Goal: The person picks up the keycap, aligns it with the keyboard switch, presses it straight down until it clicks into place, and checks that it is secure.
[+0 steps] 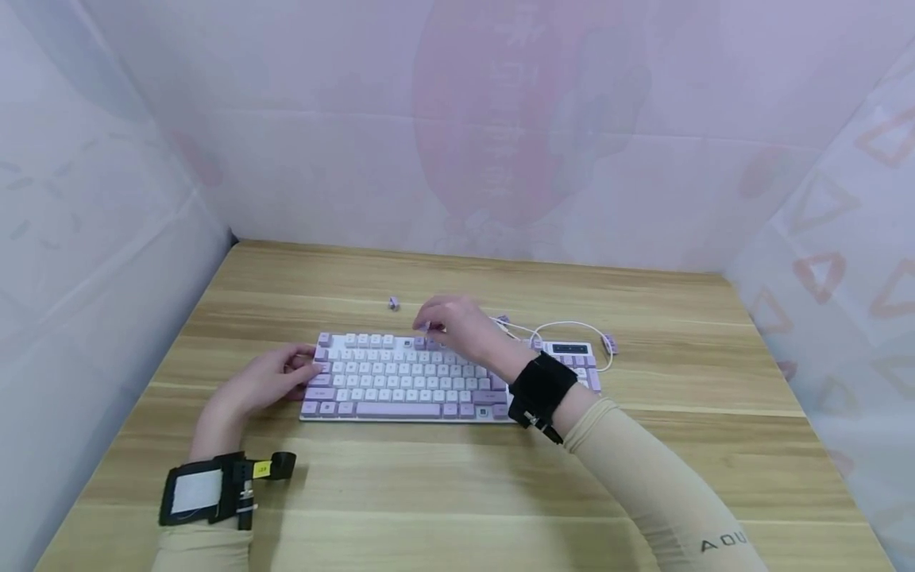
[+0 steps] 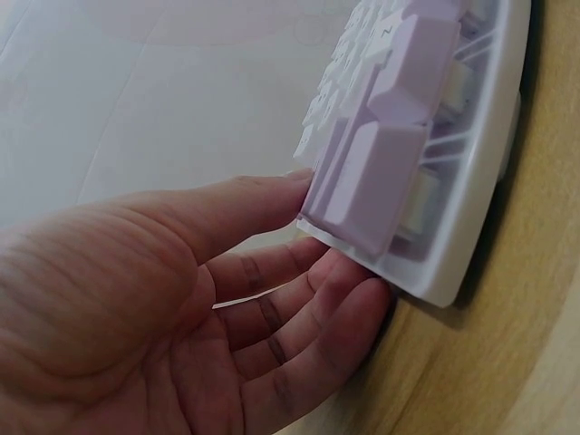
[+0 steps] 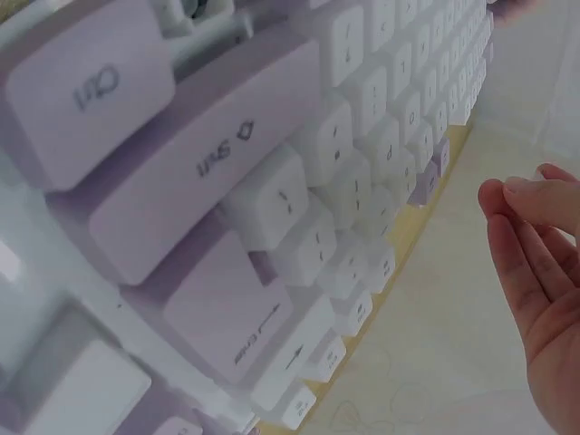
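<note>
A white and lilac keyboard (image 1: 400, 409) lies on the wooden table. My left hand (image 1: 275, 373) grips its left end, thumb (image 2: 263, 195) on the top side edge and fingers curled against the underside. Above the back row of keys, my right hand (image 1: 457, 322) pinches a small lilac keycap (image 1: 425, 326) between thumb and fingertips; the fingers mostly cover it. In the right wrist view the fingertips of the right hand (image 3: 544, 245) meet, away from the keys. Bare key positions show in the back row (image 1: 407, 343) and the front row (image 1: 483, 412).
A loose lilac keycap (image 1: 393, 303) lies behind the keyboard. More small lilac pieces (image 1: 609, 343) are at the back right, near a looped white cable (image 1: 572, 322). Printed cloth walls (image 1: 343, 159) enclose the table (image 1: 400, 508) at the back and sides.
</note>
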Motion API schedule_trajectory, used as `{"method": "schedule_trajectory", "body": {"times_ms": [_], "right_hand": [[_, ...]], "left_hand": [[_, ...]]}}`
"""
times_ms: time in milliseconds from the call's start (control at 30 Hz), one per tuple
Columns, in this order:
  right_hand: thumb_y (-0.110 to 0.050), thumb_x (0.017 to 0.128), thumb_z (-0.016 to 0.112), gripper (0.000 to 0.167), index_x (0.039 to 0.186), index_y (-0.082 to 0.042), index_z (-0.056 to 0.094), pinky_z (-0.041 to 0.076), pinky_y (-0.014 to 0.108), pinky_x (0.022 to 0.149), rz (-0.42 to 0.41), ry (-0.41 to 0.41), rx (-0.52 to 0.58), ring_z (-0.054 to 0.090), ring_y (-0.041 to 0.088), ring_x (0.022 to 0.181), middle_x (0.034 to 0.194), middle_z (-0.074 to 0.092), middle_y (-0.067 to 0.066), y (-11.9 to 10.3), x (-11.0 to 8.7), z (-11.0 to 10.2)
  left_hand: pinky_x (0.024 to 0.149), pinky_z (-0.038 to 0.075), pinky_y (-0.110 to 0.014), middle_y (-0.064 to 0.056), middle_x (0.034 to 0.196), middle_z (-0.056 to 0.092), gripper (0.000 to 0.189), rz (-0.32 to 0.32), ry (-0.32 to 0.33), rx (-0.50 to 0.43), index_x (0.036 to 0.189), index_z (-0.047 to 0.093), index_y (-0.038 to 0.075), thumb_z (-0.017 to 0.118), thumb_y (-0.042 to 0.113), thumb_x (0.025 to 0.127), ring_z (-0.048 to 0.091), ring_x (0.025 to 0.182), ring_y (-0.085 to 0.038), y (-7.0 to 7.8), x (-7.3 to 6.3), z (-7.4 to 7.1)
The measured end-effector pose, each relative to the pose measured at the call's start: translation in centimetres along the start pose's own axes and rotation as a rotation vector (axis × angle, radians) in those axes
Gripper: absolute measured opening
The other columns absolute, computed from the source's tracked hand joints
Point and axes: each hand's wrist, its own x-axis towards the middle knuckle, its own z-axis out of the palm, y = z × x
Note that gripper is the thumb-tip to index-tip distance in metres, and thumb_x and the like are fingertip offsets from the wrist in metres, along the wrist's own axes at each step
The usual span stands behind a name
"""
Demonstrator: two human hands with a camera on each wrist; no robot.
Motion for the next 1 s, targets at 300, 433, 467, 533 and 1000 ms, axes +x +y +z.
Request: {"method": "schedule_trajectory", "body": {"times_ms": [300, 433, 467, 533, 1000], "right_hand": [[-0.009, 0.095, 0.067, 0.022, 0.116, -0.008, 0.073, 0.056, 0.03, 0.095, 0.037, -0.018, 0.026, 0.07, 0.021, 0.109, 0.116, 0.074, 0.008, -0.2, 0.3, 0.4], [-0.014, 0.097, 0.064, 0.026, 0.122, -0.008, 0.071, 0.056, 0.03, 0.095, 0.079, -0.031, 0.021, 0.07, 0.019, 0.108, 0.117, 0.074, 0.007, -0.3, 0.7, 0.7], [-0.014, 0.098, 0.064, 0.027, 0.123, -0.008, 0.07, 0.056, 0.03, 0.094, 0.086, -0.036, 0.021, 0.07, 0.018, 0.107, 0.117, 0.074, 0.007, -0.4, 0.8, 0.7], [-0.015, 0.098, 0.064, 0.029, 0.125, -0.008, 0.069, 0.056, 0.029, 0.094, 0.105, -0.051, 0.034, 0.07, 0.016, 0.105, 0.116, 0.075, 0.006, -0.4, 1.0, 1.0], [-0.016, 0.098, 0.064, 0.021, 0.116, -0.009, 0.074, 0.053, 0.032, 0.098, 0.217, -0.122, 0.178, 0.067, 0.019, 0.112, 0.116, 0.073, 0.006, 0.0, 2.0, 2.6]], "left_hand": [[0.082, 0.057, -0.032, -0.021, 0.122, 0.062, 0.056, 0.002, -0.001, -0.002, 0.144, 0.045, -0.002, 0.056, 0.034, 0.102, 0.061, 0.099, -0.023, 0.1, 0.2, 0.2], [0.082, 0.058, -0.033, -0.022, 0.122, 0.062, 0.057, 0.003, 0.0, -0.003, 0.144, 0.044, -0.003, 0.056, 0.034, 0.102, 0.061, 0.1, -0.024, 0.1, 0.2, 0.1], [0.082, 0.058, -0.033, -0.022, 0.122, 0.062, 0.057, 0.003, 0.0, -0.002, 0.144, 0.044, -0.003, 0.057, 0.034, 0.102, 0.061, 0.1, -0.024, 0.1, 0.2, 0.1], [0.082, 0.058, -0.033, -0.022, 0.122, 0.062, 0.058, 0.001, 0.002, 0.003, 0.144, 0.044, -0.003, 0.057, 0.034, 0.102, 0.061, 0.099, -0.024, 0.0, 0.2, 0.0], [0.081, 0.058, -0.032, -0.021, 0.121, 0.062, 0.057, -0.005, -0.001, 0.001, 0.144, 0.044, -0.003, 0.056, 0.034, 0.102, 0.061, 0.098, -0.023, -0.2, 0.1, 0.0]]}}
